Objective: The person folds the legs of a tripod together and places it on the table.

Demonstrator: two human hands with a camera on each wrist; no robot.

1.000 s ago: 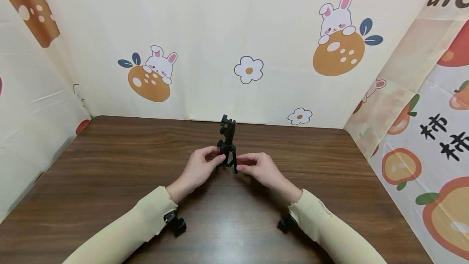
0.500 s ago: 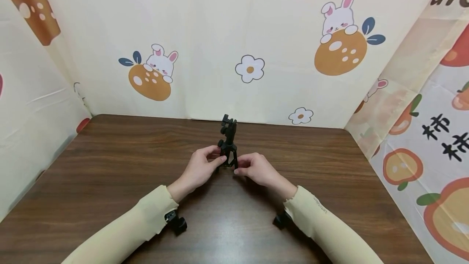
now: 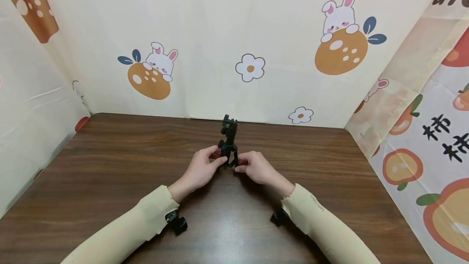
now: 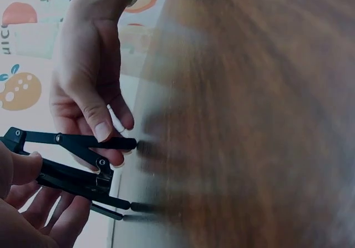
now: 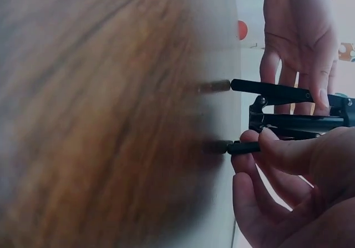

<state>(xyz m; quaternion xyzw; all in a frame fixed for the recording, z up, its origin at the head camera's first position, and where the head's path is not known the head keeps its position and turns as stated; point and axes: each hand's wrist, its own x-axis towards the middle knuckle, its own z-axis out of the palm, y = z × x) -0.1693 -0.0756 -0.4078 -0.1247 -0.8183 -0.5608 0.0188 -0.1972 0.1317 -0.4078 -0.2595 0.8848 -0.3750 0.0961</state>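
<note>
A small black tripod (image 3: 229, 135) stands upright near the middle of the table, its legs slightly spread. My left hand (image 3: 201, 167) holds it low from the left side, thumb in front and fingers behind. From the other side my right hand (image 3: 259, 168) pinches the lower end of one leg between thumb and fingers. The right wrist view shows this pinched leg (image 5: 244, 147) close to its foot, with the other hand's thumb across the upper part. Leg braces and a centre column (image 4: 69, 171) appear between the hands in the left wrist view.
The brown wood-grain table (image 3: 121, 158) runs back to a cream cloth backdrop (image 3: 212, 23) printed with rabbits, fruit and flowers. More printed cloth (image 3: 436, 170) hangs along the right side. Small black devices (image 3: 177, 224) are strapped at both wrists.
My right hand has moved slightly left, closing its fingers onto the tripod leg. The left hand keeps its hold, and the tripod stays in about the same place.
</note>
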